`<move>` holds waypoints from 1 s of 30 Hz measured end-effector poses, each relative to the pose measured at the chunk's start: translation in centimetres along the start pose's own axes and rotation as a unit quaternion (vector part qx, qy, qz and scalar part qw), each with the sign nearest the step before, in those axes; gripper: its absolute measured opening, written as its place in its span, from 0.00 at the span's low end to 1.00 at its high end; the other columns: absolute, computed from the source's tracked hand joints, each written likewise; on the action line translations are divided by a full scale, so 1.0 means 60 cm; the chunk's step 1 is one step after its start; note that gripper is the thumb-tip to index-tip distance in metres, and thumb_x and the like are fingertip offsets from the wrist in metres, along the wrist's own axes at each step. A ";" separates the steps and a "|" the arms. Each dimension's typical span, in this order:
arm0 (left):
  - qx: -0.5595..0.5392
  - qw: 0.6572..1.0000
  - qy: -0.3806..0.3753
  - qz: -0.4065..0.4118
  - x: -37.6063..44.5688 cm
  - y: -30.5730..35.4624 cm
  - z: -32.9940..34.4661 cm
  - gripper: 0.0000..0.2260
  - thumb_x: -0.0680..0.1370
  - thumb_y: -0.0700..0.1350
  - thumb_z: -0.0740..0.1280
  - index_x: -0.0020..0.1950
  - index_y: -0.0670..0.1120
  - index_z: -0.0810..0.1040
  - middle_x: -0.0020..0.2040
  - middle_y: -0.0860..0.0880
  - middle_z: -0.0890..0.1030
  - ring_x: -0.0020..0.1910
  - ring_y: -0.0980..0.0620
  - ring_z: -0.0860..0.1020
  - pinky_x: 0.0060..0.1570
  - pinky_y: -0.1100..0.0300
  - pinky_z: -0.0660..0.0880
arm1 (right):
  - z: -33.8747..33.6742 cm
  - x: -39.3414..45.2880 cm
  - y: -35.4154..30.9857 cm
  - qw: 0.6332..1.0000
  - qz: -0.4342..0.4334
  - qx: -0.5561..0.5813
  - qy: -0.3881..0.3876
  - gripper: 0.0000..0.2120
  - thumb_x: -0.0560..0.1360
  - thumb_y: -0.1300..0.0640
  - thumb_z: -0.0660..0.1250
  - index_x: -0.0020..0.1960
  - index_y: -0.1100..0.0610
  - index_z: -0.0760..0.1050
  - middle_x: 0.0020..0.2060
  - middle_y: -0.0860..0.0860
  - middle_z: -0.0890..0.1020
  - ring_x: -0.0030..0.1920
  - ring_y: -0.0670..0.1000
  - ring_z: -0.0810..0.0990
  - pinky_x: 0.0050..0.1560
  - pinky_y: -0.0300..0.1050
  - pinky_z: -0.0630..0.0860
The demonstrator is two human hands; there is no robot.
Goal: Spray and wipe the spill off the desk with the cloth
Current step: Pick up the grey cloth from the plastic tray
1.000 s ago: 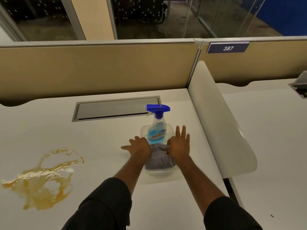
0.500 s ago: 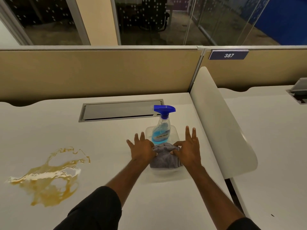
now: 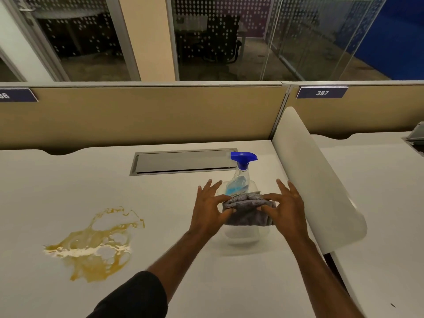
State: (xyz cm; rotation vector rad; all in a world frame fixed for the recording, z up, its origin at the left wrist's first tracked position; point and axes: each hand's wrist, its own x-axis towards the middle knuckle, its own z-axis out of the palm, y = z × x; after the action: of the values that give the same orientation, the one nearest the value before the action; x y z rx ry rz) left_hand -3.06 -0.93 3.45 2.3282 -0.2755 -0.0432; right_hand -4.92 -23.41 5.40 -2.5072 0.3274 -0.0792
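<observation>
Item: white desk (image 3: pixel 68 184), seen from the head camera, bounded at the back by a tan partition (image 3: pixel 149 115) and on the right by a white curved divider (image 3: pixel 314 180). Item: amber spill (image 3: pixel 94 246), irregular and glossy, lying on the near-left part of the desk, well apart from both hands. Item: clear plastic container (image 3: pixel 243 236), standing on the desk right of centre. Item: spray bottle (image 3: pixel 241 177), clear with blue liquid and a blue trigger head, upright at the far end of the container; whether its base sits inside the container cannot be told. Item: grey cloth (image 3: pixel 247 210), bunched, at the container's top, just in front of the bottle. Item: left hand (image 3: pixel 208 210), thumb and forefinger pinched on the cloth's left edge, remaining fingers spread outward. Item: right hand (image 3: pixel 286 207), thumb and forefinger pinched on the cloth's right edge, remaining fingers spread upward. Both forearms bare, dark sleeves at the bottom of the frame. Item: grey metal cable hatch (image 3: pixel 183 161), set flush in the desk behind the bottle. Item: blue number plate (image 3: pixel 321 92) on the partition, reading 387.
</observation>
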 end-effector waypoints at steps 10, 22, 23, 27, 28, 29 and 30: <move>-0.165 0.983 0.031 0.069 -0.032 0.025 -0.133 0.09 0.77 0.51 0.70 0.54 0.51 0.77 0.48 0.54 0.82 0.49 0.54 0.81 0.48 0.60 0.80 | -0.043 -0.065 -0.118 0.989 -0.065 0.128 0.028 0.15 0.71 0.55 0.78 0.56 0.56 0.84 0.68 0.54 0.79 0.70 0.56 0.73 0.70 0.59 0.71; -0.295 0.941 -0.032 0.161 -0.112 -0.052 -0.420 0.09 0.75 0.51 0.73 0.54 0.53 0.83 0.51 0.53 0.85 0.52 0.55 0.82 0.50 0.55 0.79 | -0.014 -0.206 -0.365 0.952 -0.103 0.255 -0.137 0.20 0.72 0.39 0.70 0.62 0.41 0.73 0.56 0.40 0.82 0.60 0.44 0.81 0.55 0.36 0.78; -0.299 0.938 -0.043 0.172 -0.120 -0.059 -0.446 0.09 0.75 0.50 0.73 0.54 0.52 0.83 0.52 0.52 0.85 0.54 0.54 0.82 0.52 0.56 0.79 | -0.009 -0.219 -0.396 0.945 -0.099 0.269 -0.157 0.20 0.73 0.34 0.66 0.63 0.37 0.72 0.56 0.38 0.82 0.60 0.44 0.80 0.54 0.36 0.79; -0.337 0.911 -0.081 0.222 -0.154 -0.084 -0.536 0.10 0.75 0.45 0.73 0.55 0.50 0.85 0.53 0.50 0.86 0.55 0.53 0.82 0.54 0.62 0.77 | 0.020 -0.270 -0.514 0.928 -0.088 0.308 -0.191 0.25 0.71 0.26 0.53 0.59 0.34 0.79 0.55 0.44 0.85 0.56 0.46 0.83 0.52 0.40 0.82; -0.346 0.906 -0.078 0.233 -0.160 -0.090 -0.555 0.10 0.74 0.44 0.73 0.54 0.50 0.85 0.53 0.51 0.86 0.54 0.53 0.83 0.54 0.62 0.77 | 0.031 -0.284 -0.539 0.921 -0.085 0.326 -0.195 0.27 0.70 0.26 0.55 0.57 0.39 0.81 0.54 0.47 0.86 0.55 0.49 0.84 0.53 0.44 0.82; -0.356 0.900 -0.070 0.241 -0.167 -0.097 -0.572 0.10 0.73 0.43 0.74 0.54 0.49 0.86 0.52 0.51 0.86 0.54 0.53 0.83 0.53 0.62 0.77 | 0.042 -0.298 -0.561 0.914 -0.081 0.344 -0.200 0.29 0.70 0.26 0.57 0.57 0.44 0.82 0.54 0.50 0.86 0.57 0.53 0.84 0.56 0.50 0.82; -0.372 0.894 -0.052 0.242 -0.175 -0.102 -0.588 0.09 0.72 0.43 0.74 0.53 0.47 0.86 0.51 0.49 0.87 0.53 0.52 0.83 0.53 0.62 0.77 | 0.052 -0.311 -0.581 0.906 -0.079 0.363 -0.205 0.30 0.70 0.27 0.58 0.57 0.47 0.82 0.54 0.52 0.86 0.58 0.56 0.84 0.58 0.55 0.81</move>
State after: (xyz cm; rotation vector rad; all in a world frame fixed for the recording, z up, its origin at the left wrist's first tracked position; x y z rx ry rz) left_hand -8.11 30.33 23.18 1.4492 -0.7441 -0.0214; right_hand -15.07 10.53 23.26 -1.7407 -0.0804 0.2232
